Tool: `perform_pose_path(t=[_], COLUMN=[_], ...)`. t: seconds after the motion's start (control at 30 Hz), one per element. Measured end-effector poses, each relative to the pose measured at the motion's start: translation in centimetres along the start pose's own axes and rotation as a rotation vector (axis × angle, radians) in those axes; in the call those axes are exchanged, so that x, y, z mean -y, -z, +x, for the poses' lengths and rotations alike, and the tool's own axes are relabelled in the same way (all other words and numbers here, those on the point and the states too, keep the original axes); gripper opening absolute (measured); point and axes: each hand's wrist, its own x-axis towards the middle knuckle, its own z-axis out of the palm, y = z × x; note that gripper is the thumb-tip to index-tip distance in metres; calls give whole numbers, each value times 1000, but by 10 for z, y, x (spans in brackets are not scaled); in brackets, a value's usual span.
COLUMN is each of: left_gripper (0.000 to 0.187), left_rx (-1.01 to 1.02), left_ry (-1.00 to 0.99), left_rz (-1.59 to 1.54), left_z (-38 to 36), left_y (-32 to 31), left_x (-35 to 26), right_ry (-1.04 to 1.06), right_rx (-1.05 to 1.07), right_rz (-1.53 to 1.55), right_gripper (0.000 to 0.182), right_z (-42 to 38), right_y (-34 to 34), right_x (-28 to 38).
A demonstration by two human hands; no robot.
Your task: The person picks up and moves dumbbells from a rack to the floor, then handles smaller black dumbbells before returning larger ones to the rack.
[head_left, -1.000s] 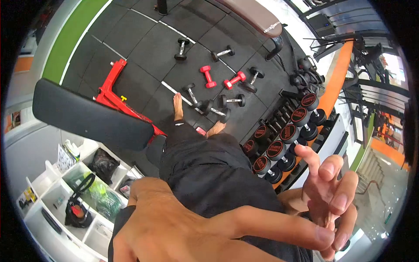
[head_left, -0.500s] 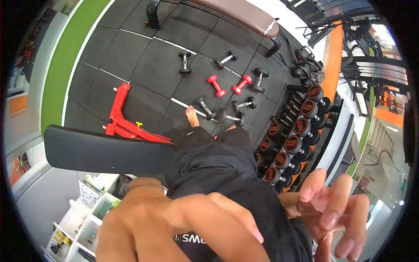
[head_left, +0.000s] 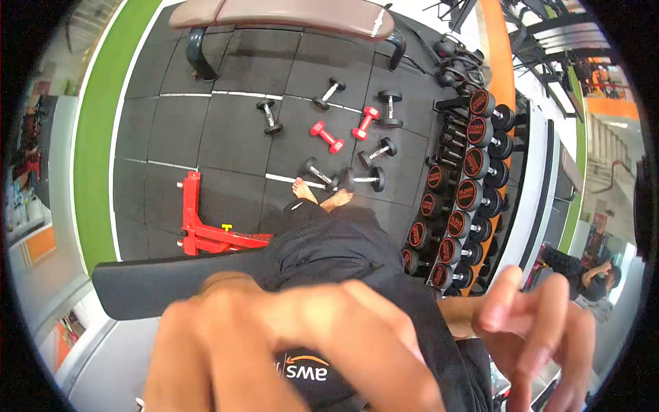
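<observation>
My left hand [head_left: 268,336] is raised very close to the camera at the bottom, large and blurred. Its fingers are bent and apart, with the tips running out of the frame, and nothing shows in them. At lower right, my right hand [head_left: 539,329] is lifted too, its fingers loosely curled and spread, holding nothing visible. Between the two hands is the black shirt [head_left: 343,367] that I wear, with an "aws" print. My bare feet [head_left: 303,191] stand on the mat beside black dumbbells [head_left: 319,173], one of them near my toes.
Two red dumbbells [head_left: 326,137] lie among several black ones on the dark floor tiles. A dumbbell rack [head_left: 473,199] stands at right. A black padded bench [head_left: 178,278] with a red frame [head_left: 195,213] is at left. A brown bench [head_left: 281,14] crosses the back.
The view has tilted and turned, so the brown bench shows more fully and the floor dumbbells sit further left. Both hands stay raised near the camera, with their fingers slightly shifted.
</observation>
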Motion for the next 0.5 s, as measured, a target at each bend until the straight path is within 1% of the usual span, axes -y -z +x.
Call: perform_pose_path(t=[0.03, 0.07, 0.13, 0.17, 0.23, 0.27, 0.33, 0.37, 0.4, 0.47, 0.5], left_gripper=[58, 58, 59, 60, 61, 61, 58, 58, 58, 54, 52], left_rx=[-7, -28, -95, -172, -343, -473, -601, -661, -726, -787, -772], left_ry=[18, 46, 128, 196, 321, 405, 538, 597, 659, 748, 777], left_rz=[-23, -45, -100, -133, -195, -241, -226, -212, -198, -123, -98], left_z=[3, 6, 6, 2, -15, -28, -52, -67, -82, -99, -107], left_y=[5, 10, 25, 35, 59, 70, 89, 97, 102, 107, 110], left_x=[10, 21, 46, 61, 95, 110, 139, 152, 162, 178, 185], right_ry=[117, 171, 292, 254, 156, 94, -25, -115, -154, -188, -213], right_rx=[-205, -221, -259, -246, -296, -358, -524, -643, -701, -727, -758], right_rz=[19, -47, -178, -175, -163, -153, -141, -131, -117, -90, -92], right_gripper=[20, 27, 59, 75, 95, 99, 99, 97, 96, 90, 88], right_z=[-4, -12, -25, -37, -64, -75, -101, -107, -114, -129, -135], right_y=[-10, 2, 33, 52, 82, 92, 112, 115, 122, 138, 142], right_x=[-13, -17, -32, -38, -43, -45, -54, -54, -58, -67, -71])
